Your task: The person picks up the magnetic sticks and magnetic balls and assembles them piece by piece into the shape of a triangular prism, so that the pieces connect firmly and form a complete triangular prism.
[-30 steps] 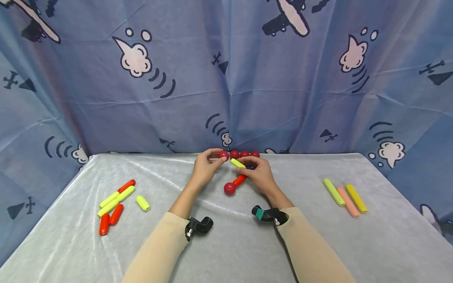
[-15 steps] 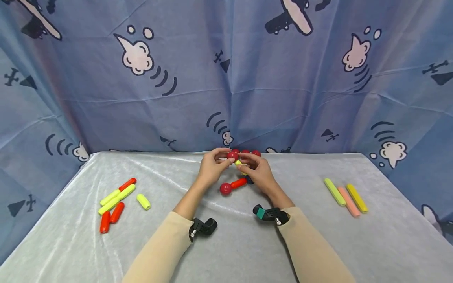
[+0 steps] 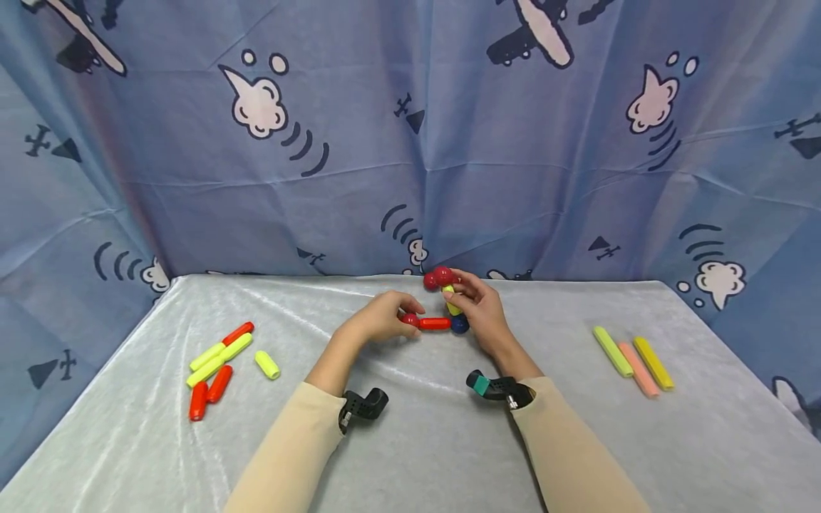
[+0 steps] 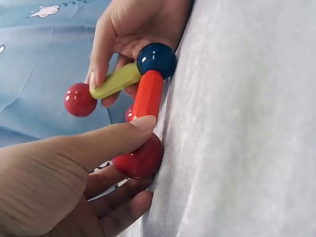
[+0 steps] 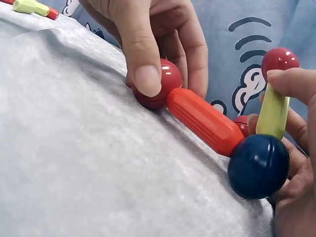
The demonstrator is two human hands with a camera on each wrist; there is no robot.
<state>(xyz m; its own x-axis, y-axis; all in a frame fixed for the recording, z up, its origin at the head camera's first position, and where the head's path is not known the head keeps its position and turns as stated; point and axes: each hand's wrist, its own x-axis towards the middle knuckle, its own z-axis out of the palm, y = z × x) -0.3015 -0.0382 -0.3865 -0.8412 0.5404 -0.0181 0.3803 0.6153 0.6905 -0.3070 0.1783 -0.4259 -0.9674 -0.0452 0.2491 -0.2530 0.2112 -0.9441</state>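
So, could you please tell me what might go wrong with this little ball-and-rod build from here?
1. The yellow-green rod stands nearly upright on the blue ball, steadied only by the right hand; if released, it may tip, taking the top red ball with it.
2. The left hand pinches the end red ball; a tug could pull it off the orange rod.
3. Loose red balls near the table's back edge could roll away if bumped.
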